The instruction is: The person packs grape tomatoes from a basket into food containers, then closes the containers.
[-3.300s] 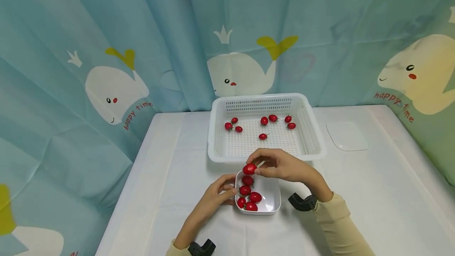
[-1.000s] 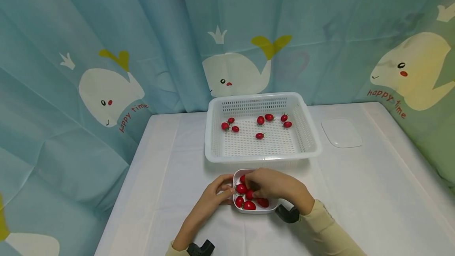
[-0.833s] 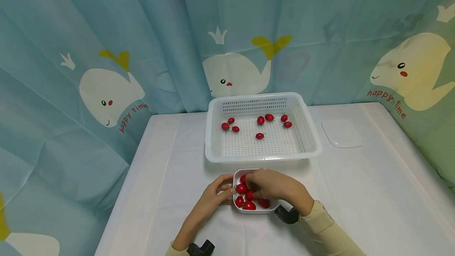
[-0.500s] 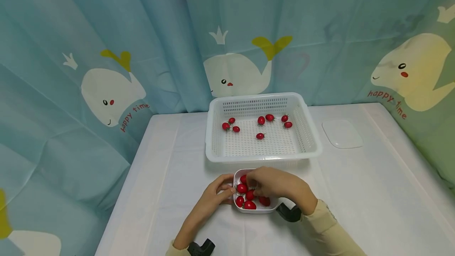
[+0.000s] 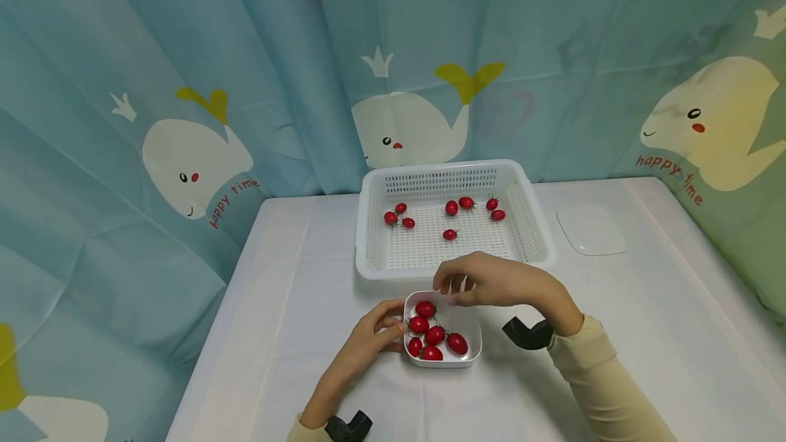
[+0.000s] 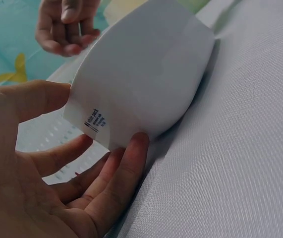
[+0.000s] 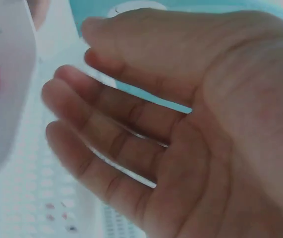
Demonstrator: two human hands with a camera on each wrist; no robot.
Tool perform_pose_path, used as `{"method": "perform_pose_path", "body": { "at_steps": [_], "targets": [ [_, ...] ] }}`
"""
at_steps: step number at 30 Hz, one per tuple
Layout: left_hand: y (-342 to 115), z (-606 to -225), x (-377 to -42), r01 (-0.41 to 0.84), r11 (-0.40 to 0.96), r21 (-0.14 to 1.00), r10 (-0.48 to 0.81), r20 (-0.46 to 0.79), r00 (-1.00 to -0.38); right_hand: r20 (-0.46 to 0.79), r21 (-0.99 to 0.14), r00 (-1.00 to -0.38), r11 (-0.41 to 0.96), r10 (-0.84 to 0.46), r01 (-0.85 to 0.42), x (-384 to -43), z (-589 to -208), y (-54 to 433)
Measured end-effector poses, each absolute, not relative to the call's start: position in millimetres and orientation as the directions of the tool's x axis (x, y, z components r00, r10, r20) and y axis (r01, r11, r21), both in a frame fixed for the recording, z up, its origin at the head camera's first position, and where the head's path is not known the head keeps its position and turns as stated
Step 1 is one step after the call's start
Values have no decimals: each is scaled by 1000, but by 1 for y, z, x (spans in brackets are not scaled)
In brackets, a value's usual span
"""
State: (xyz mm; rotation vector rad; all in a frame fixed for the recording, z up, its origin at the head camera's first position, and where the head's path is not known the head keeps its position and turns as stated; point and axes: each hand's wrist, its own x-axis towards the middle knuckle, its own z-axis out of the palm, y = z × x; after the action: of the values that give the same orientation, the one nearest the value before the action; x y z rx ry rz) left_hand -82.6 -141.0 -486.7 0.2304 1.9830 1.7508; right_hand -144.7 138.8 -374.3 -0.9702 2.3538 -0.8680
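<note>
In the head view, a small white plastic box [image 5: 463, 319] stands on the table with several red cherry tomatoes [image 5: 434, 335] in it. My left hand [image 5: 370, 334] holds the box by its left side. The left wrist view shows the thumb at the rim and the fingers against the outer wall [image 6: 146, 64], which has small printed text. Just above the box's far right corner hovers my right hand [image 5: 491, 280]. Its fingers are loosely bent with nothing between them, as the right wrist view of the hand [image 7: 146, 119] confirms.
Behind the box is a white perforated basket [image 5: 381, 264] with several more cherry tomatoes [image 5: 450, 234] spread over its floor. A clear flat lid [image 5: 592, 230] lies to the right of it on the white-covered table [image 5: 307, 278]. A blue curtain [image 5: 295, 74] with whales hangs behind.
My right hand first lowered a cherry tomato into the box and shifted tomatoes there, one now lying further right. It has since let go and risen up and right. My left hand stays.
</note>
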Motion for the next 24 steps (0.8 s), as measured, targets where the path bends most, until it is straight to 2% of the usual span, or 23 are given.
{"method": "perform_pose_path", "body": {
  "at_steps": [13, 19, 24],
  "targets": [
    [-141, -487, -84, -177, 191, 965, 414, -243, -877, -97, -677, -713, 571, -695, -464, -209, -350, 162],
    [-141, -486, -83, -176, 192, 966, 411, -242, -879, -127, -652, -733, 613, -669, -447, -242, -349, 161],
    [-140, -487, -82, -177, 181, 967, 417, -239, -877, -159, -651, -778, 657, -608, -380, -266, -352, 159]
  ]
}}
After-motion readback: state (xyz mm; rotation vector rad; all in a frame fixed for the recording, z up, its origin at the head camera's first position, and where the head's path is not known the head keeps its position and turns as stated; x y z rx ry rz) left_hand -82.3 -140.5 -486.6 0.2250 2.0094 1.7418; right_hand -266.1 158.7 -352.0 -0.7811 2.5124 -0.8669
